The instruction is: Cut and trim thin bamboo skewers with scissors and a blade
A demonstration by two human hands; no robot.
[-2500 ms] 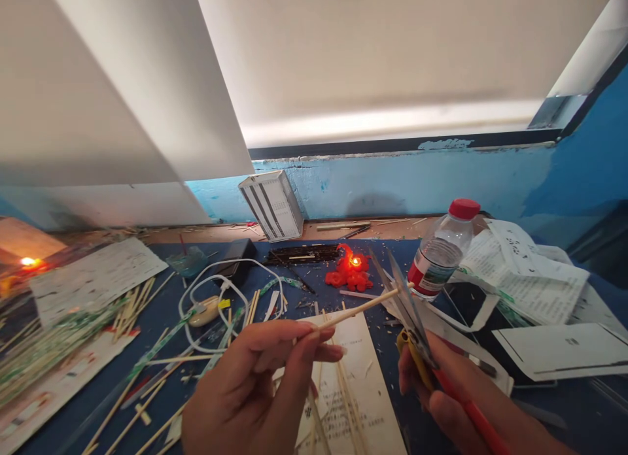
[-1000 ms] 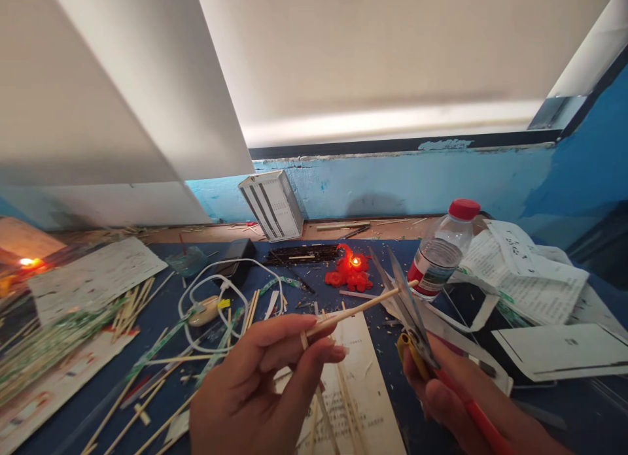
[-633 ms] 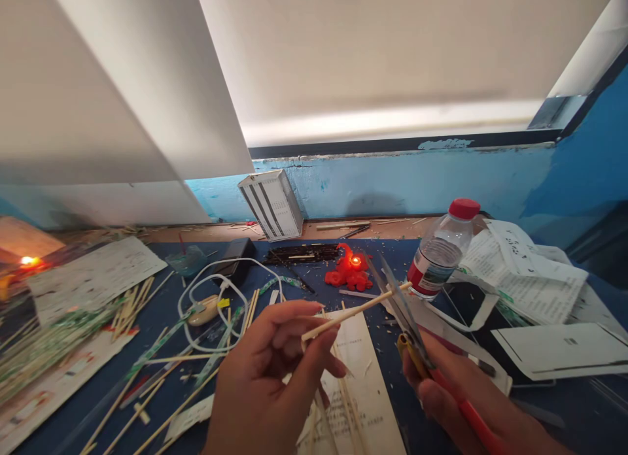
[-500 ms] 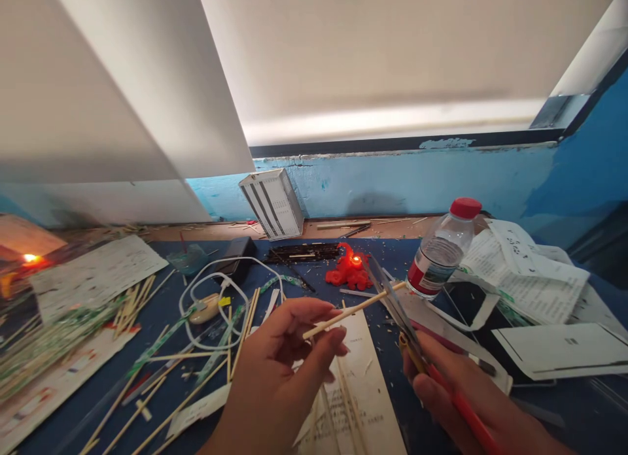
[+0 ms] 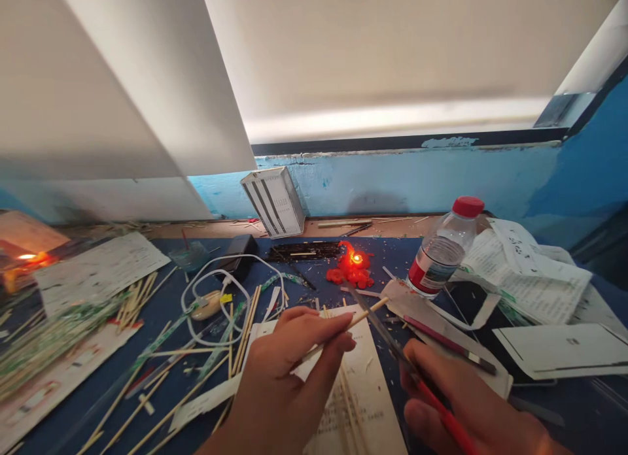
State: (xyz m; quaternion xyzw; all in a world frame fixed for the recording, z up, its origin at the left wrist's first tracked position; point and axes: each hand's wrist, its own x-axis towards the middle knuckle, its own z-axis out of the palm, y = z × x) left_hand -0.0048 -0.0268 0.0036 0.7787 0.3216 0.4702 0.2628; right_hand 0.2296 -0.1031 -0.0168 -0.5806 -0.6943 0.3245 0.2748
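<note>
Between the thumb and fingers of my left hand is a thin wooden stick, its far end pointing up and right. My right hand is closed round a red-handled bladed tool; I cannot tell if it is a knife or scissors. The metal blade crosses the stick near its far end. Below the hands, more thin sticks lie on a printed sheet of paper. Just beyond the blade, a small flame burns on a red wax lump.
A water bottle with a red cap stands at right, near crumpled papers and a white card. To the left are a looped white cable, scattered sticks and another flame. A small box stands behind.
The blade has moved left and slightly down along the stick. My left fingers have closed further over the stick, whose far end sits lower and farther left.
</note>
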